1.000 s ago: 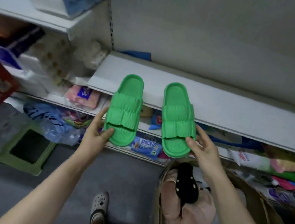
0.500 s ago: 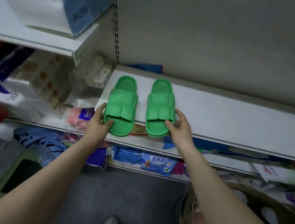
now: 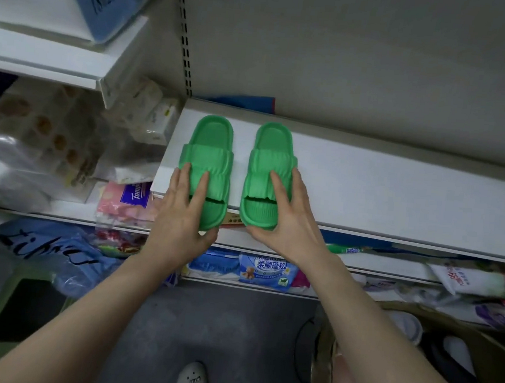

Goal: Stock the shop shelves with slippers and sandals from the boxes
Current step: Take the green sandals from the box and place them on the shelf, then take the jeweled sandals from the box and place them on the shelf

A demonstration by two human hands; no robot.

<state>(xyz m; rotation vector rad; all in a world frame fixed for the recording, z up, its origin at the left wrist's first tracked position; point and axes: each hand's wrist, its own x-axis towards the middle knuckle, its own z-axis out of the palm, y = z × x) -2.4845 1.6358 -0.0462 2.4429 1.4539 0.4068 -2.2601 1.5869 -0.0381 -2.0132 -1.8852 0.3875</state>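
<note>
On the white shelf (image 3: pixel 382 196), each hand's grip around one green slipper: left hand (image 3: pixel 182 215), right hand (image 3: pixel 291 222).

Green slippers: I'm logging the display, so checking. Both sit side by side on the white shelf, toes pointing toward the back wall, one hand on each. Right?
Not quite. The head view shows the green slippers with heels toward the back wall and toes overhanging the white shelf's front edge. The rest holds: side by side, left hand and right hand each on one.
</note>
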